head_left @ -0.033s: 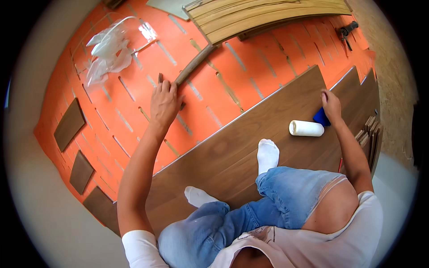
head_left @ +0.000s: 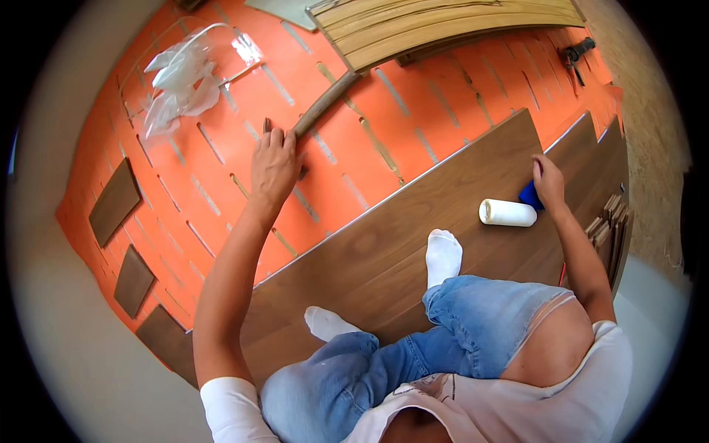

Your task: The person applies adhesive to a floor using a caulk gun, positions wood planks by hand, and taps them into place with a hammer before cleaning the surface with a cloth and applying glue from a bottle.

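Note:
Ahead and to the left, my left hand (head_left: pixel 275 164) is closed around the head end of a hammer (head_left: pixel 326 105). Its wooden handle points up and away toward a stack of planks, and the ends of the head show past my fingers. My right hand (head_left: pixel 548 181) hovers by the end of a brown floor plank (head_left: pixel 509 144), fingers curled together; whether anything is in them is hidden. Partly behind that hand is a blue object (head_left: pixel 529 195). Beside it, a white roll (head_left: pixel 507 213) lies on the laid brown flooring (head_left: pixel 384 255).
Orange slotted underlay (head_left: pixel 221 159) covers the floor ahead. Planks are stacked (head_left: pixel 450 33) at the back, near a crumpled plastic bag (head_left: pixel 181 85). Short plank pieces (head_left: pixel 116 201) line the left wall. A dark tool (head_left: pixel 577 49) rests far right; thin offcuts (head_left: pixel 609 225) sit by my right arm.

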`<state>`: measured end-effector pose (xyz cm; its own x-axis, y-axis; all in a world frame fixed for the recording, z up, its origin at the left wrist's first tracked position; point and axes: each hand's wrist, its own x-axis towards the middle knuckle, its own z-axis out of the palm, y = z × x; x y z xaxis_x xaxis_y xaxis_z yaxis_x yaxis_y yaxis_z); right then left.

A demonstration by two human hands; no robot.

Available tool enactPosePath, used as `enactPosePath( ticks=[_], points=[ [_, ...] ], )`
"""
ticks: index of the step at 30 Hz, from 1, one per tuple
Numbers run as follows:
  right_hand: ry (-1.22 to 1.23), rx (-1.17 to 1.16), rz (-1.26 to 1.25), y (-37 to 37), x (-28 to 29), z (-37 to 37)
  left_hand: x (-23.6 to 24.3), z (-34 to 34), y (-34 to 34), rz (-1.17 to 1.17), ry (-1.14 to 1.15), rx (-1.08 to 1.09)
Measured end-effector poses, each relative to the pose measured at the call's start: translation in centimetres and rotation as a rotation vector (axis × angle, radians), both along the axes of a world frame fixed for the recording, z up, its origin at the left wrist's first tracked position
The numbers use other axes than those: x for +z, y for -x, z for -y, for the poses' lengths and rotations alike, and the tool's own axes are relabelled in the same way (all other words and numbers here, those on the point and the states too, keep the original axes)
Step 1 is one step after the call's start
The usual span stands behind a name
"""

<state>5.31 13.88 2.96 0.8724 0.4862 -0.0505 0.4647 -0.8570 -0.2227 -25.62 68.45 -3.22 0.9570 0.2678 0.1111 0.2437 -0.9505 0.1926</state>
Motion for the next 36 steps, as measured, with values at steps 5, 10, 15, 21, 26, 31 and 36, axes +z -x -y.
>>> enactPosePath(
  ticks=[5, 10, 15, 21, 26, 31, 36],
  points=[
    [0.014, 0.23, -0.057, 6.7, 1.6, 0.2, -1.3, -1.5, -1.7, -0.004, -0.041, -0.055],
    [0.147, 0.379, -0.13, 10.5, 2.3, -0.5, -1.5, -5.3, -2.9, 0.218, -0.08, -0.074],
    [0.177, 0.376, -0.194, 11.6, 2.9, -0.7, -0.2, -10.9, -3.5, 0.198, -0.072, -0.021],
    [0.193, 0.36, -0.272, 12.3, 3.1, -1.0, -0.6, -14.7, -2.7, 0.155, -0.105, 0.006],
    [0.254, 0.408, -0.203, 12.2, 2.3, -1.6, -2.2, -16.4, -1.4, 0.157, -0.135, 0.076],
    [0.259, 0.416, -0.22, 11.8, 2.4, -1.5, -3.2, -17.3, -0.8, 0.177, -0.188, 0.082],
    [0.252, 0.314, -0.16, 11.1, 2.9, -0.2, -4.3, -18.7, -0.9, 0.023, -0.256, 0.123]
  ],
)
